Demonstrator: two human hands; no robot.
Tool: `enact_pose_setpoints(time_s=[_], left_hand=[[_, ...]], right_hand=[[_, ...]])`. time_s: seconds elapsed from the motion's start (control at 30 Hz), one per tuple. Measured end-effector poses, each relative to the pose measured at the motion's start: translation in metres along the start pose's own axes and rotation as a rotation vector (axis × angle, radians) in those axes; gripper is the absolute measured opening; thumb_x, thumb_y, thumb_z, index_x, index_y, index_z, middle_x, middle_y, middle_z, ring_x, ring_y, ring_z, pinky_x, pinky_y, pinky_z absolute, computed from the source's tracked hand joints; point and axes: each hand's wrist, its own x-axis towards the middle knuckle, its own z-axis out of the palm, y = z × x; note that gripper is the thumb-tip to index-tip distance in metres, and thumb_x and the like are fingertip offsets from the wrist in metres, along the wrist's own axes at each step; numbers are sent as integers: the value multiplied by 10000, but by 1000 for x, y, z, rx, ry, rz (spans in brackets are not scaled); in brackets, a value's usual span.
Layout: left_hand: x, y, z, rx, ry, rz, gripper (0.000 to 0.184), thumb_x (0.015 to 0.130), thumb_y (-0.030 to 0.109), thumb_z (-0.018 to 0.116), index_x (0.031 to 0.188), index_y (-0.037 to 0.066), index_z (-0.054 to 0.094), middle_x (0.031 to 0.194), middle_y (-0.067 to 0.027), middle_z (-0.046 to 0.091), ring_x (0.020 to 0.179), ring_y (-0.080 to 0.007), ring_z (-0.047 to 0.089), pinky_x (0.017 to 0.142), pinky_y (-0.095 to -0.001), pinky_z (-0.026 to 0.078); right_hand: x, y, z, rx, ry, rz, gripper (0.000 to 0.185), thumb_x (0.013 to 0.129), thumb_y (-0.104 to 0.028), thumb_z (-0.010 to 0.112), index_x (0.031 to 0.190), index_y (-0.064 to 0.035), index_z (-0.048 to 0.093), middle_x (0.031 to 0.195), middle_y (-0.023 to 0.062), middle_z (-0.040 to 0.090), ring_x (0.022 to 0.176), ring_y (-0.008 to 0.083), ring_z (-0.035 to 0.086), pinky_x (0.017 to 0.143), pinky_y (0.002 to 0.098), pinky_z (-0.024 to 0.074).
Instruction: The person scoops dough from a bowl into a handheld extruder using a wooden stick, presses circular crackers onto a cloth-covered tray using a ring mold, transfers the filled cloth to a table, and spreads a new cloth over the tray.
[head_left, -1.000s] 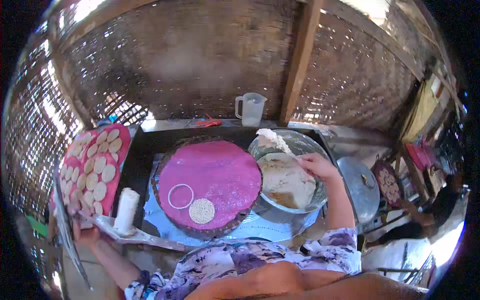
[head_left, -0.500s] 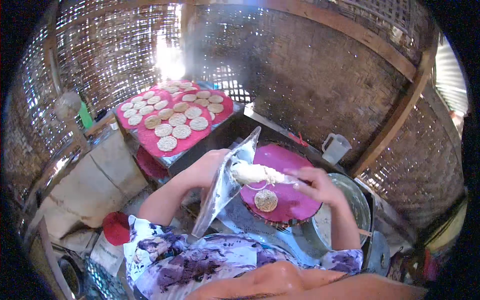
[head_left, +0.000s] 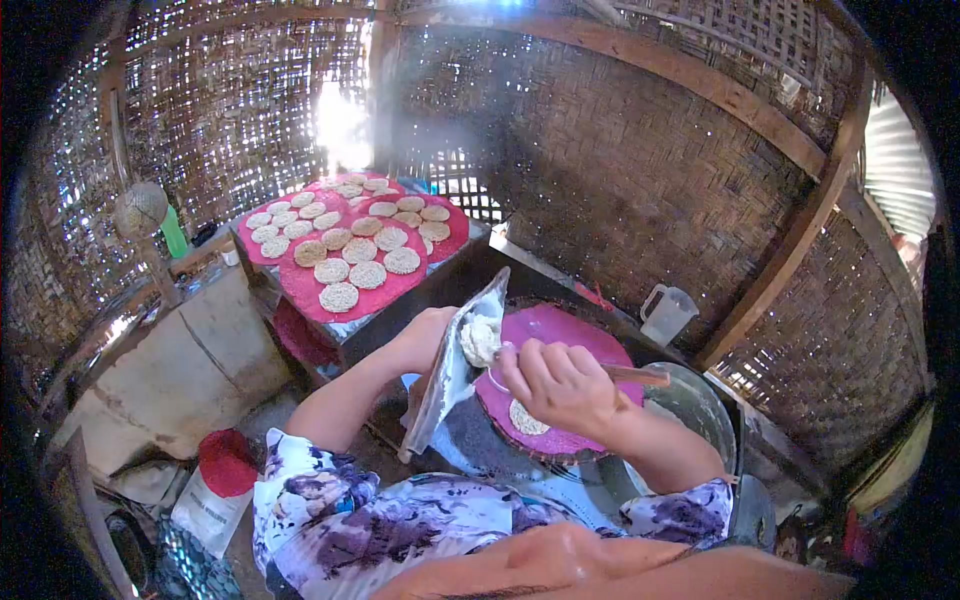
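Note:
My left hand (head_left: 425, 338) grips a flat, silvery-white sheet-like piece (head_left: 432, 412) from its far side, tilted steeply; its fingers are mostly hidden behind it. A lump of soft white dough (head_left: 480, 341) sits on the face turned to the right. My right hand (head_left: 562, 388) is wrapped round a wooden-handled tool (head_left: 640, 376), its working end at the dough and largely covered by the fingers. Below the hands, a round pale coiled cake (head_left: 527, 418) lies on a round pink cloth (head_left: 575, 335), partly hidden by my right hand.
Pink mats (head_left: 385, 295) with several round coiled cakes (head_left: 360, 250) lie on a table at the back left. A large pot (head_left: 722, 405) stands at the right, with a clear plastic jug (head_left: 668, 315) behind it. Woven walls (head_left: 620, 180) close in the corner.
My right hand has moved left and closed in on the dough, which looked stretched toward the tool before. The tool's handle now points right. The camera view has shifted slightly.

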Motion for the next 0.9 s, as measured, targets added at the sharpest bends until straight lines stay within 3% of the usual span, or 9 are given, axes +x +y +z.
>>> enact_pose_setpoints(time_s=[0.07, 0.23, 0.27, 0.5, 0.6, 0.7, 0.73, 0.83, 0.9], left_hand=[[-1, -8, 0, -33, -26, -39, 366, 623, 240, 644, 924, 40, 589, 889, -176, 595, 853, -330, 573, 750, -371, 453], [-3, -30, 2, -277, 105, -90, 409, 632, 275, 643, 974, 58, 591, 919, -173, 606, 854, -315, 590, 746, -364, 462], [-2, -32, 1, -119, 49, -97, 412, 629, 283, 644, 966, 51, 592, 900, -179, 608, 847, -325, 590, 750, -371, 460], [9, -24, 17, 63, 96, -46, 273, 623, 214, 634, 815, 24, 601, 825, -198, 583, 816, -352, 569, 722, -394, 457], [10, 23, 6, 186, 53, -78, 211, 616, 180, 621, 751, 20, 590, 775, -161, 548, 768, -323, 549, 690, -397, 456], [13, 17, 14, 249, 28, -14, 258, 657, 228, 605, 817, 27, 586, 824, -163, 549, 789, -329, 559, 702, -384, 461], [13, 16, 20, 231, 113, -2, 224, 603, 194, 619, 750, 26, 593, 771, -156, 544, 767, -314, 547, 684, -390, 458], [19, 8, 23, 143, 132, -121, 239, 608, 201, 623, 759, 18, 589, 784, -171, 553, 777, -335, 554, 699, -390, 458], [19, -6, 23, 169, 60, -69, 250, 628, 208, 613, 785, 15, 589, 800, -189, 566, 787, -347, 561, 708, -393, 459]], right_hand=[[-5, 15, -4, 160, -81, 3, 309, 687, -135, 559, 988, -68, 564, 717, 2, 484, 581, 121, 461, 458, 269, 340], [-38, 53, -19, 297, 22, 335, 207, 725, -215, 584, 910, -121, 579, 664, 22, 489, 596, 180, 520, 502, 315, 414], [-39, 54, -21, 334, 11, 401, 201, 728, -229, 594, 900, -127, 582, 668, 27, 500, 601, 191, 533, 513, 324, 427], [-39, 55, -9, 496, -271, 384, 189, 777, -263, 557, 873, -100, 569, 614, 86, 520, 593, 262, 575, 505, 381, 451], [-27, 52, -3, 488, -359, 342, 182, 790, -267, 536, 816, -87, 544, 619, 97, 526, 572, 270, 575, 491, 394, 454], [-11, 39, 5, 489, -341, 331, 169, 781, -258, 549, 778, -88, 546, 601, 93, 520, 580, 271, 573, 496, 394, 457], [-8, 33, 9, 495, -287, 324, 155, 765, -232, 547, 781, -79, 531, 598, 75, 502, 567, 259, 559, 478, 384, 442], [-1, 20, 15, 332, -209, 202, 151, 735, -194, 514, 814, -66, 518, 661, 77, 523, 588, 233, 557, 473, 351, 450], [-3, 15, 19, 275, -72, 117, 214, 717, -179, 504, 885, -47, 528, 652, 46, 481, 585, 190, 518, 463, 324, 415]])
